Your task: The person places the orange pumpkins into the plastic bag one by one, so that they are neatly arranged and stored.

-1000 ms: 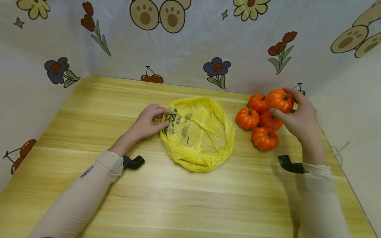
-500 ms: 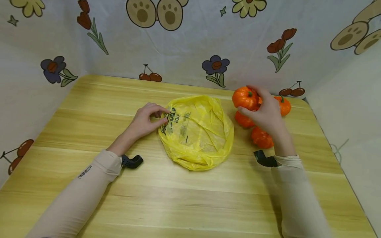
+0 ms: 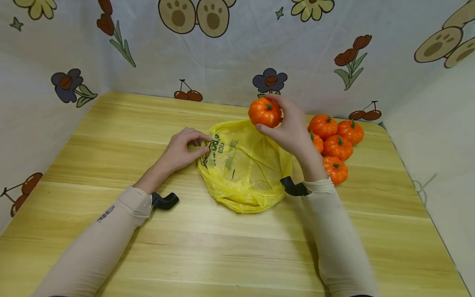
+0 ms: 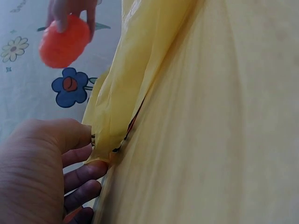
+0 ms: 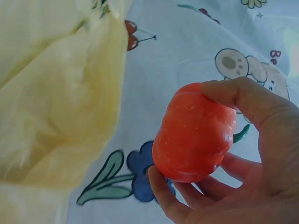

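Pumpkin (image 3: 264, 112) up off the table (image 3: 222, 255), and the right hand (image 3: 291, 126) has it firmly, thumb on one side, fingers curled round the other, green stem (image 5: 241, 134) turned towards the palm! It's out at one o'clock from the middle of the yellow bag (image 3: 241, 202), close to the far rim; whether it hangs right over that rim or just past it, the angle makes hard to judge. Across at nine to ten o'clock, the left hand (image 3: 182, 150) pinches the bag's edge between thumb and fingers, right beside the dark print (image 3: 216, 146). And at two to three o'clock, five more pumpkins (image 3: 337, 147) sit bunched on the wood, close together. Behind it all, towards twelve, stands the patterned cloth (image 3: 222, 66), flowers and cherries everywhere!
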Demonstrator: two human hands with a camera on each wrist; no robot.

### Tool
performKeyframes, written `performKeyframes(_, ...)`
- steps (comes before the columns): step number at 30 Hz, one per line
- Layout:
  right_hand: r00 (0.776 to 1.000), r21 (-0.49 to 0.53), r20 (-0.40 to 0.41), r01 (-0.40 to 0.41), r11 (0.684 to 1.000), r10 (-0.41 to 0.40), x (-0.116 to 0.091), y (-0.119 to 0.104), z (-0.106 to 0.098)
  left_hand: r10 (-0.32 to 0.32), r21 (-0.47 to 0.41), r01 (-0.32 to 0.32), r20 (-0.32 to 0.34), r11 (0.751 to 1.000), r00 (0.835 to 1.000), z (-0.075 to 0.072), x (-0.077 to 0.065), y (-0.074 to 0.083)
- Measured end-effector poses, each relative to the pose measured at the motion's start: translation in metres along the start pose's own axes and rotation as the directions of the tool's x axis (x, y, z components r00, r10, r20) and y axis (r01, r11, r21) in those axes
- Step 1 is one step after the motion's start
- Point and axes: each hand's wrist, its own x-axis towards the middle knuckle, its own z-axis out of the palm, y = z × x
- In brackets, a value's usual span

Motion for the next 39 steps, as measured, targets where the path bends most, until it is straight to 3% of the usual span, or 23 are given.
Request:
performKeyframes(6,0.999,0.021,0.029,0.042,0.999,-0.043,0.012,-0.022,0.019,0.007,0.003,-0.007,-0.001,1.0,1.0,-0.001,0.0,-0.001)
performKeyframes(12,0.993,0.022,0.091,0.074,0.997,-0.075,0.013,-0.029,0.038,-0.013,0.006,0.013,0.004,1.0,1.0,0.0,0.001,-0.001)
performKeyframes(25,0.967,-0.01,0.253,0.044,0.999,-0.04,0.012,-0.025,0.075,0.009,0.001,-0.009,-0.003,1.0,1.0,0.001,0.002,-0.003)
performKeyframes(39,0.952,-0.021,0.305,0.026,0.999,-0.019,0.011,-0.005,0.099,-0.007,0.013,0.007,-0.002,1.0,1.0,0.001,0.002,-0.003)
